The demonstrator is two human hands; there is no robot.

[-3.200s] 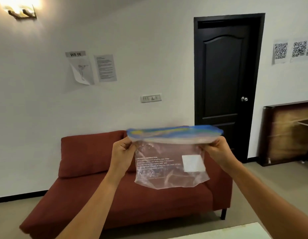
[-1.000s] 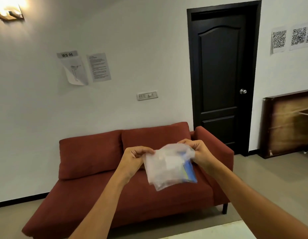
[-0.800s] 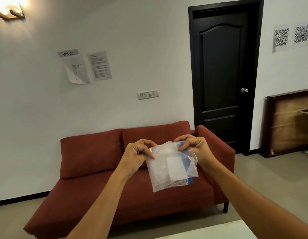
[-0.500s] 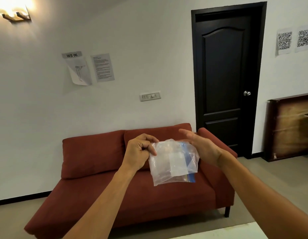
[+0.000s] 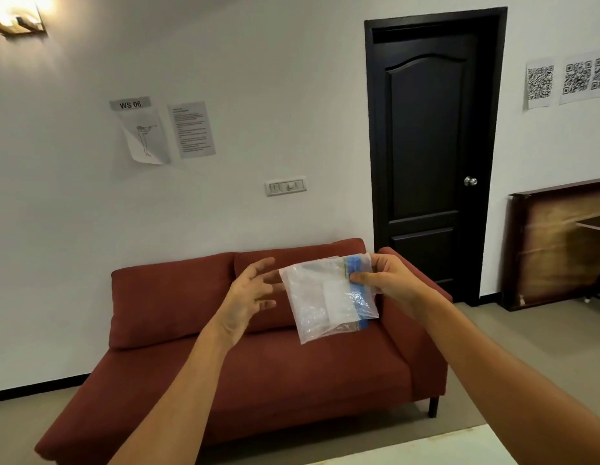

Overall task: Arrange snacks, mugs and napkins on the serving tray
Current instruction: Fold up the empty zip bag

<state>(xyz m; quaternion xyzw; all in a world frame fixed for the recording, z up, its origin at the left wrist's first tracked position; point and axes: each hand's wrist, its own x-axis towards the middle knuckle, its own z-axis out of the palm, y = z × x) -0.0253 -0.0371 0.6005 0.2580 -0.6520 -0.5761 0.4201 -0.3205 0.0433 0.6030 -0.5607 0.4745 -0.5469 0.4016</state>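
We hold the folded bag (image 5: 328,297) mid-air, center frame, right grip (image 5: 387,280) pinched on its blue edge at 3 o'clock; left grip (image 5: 249,295) spread, empty. Tray unseen; next, probably set the bag down.

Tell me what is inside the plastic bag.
The folded plastic bag, pinched by the right hand, looks empty: only a white label and blue strip show. The folds could hide something small.

You're standing in a lounge-like room: sofa (image 5: 258,330), door (image 5: 432,156), QR sheets (image 5: 540,82) taped up (a recording space).
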